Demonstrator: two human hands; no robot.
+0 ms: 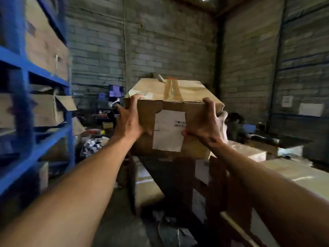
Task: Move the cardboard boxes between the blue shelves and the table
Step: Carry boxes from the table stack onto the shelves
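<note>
Cardboard in plain brown, the box (194,90) sits at the middle of the view, held at arm's length in front of the person, with worn tape along its top and a white label (169,131) on the near face. The left grip (131,120) clasps the box's near left corner, fingers curled up over the top edge and thumb pressed on the near face. The right grip (204,125) holds the near right side the same way, fingers hooked over the top edge and thumb on the edge of the label. The box's underside meets the far end of the dark worktop (169,168); whether it rests there or hangs just above cannot be told. The blue shelves (21,63) stand to the left, well apart from the box, with other cardboard boxes (46,47) on their levels. More flat boxes (293,173) lie to the right, below the right forearm. Grey block walls (160,41) close the room behind.
</note>
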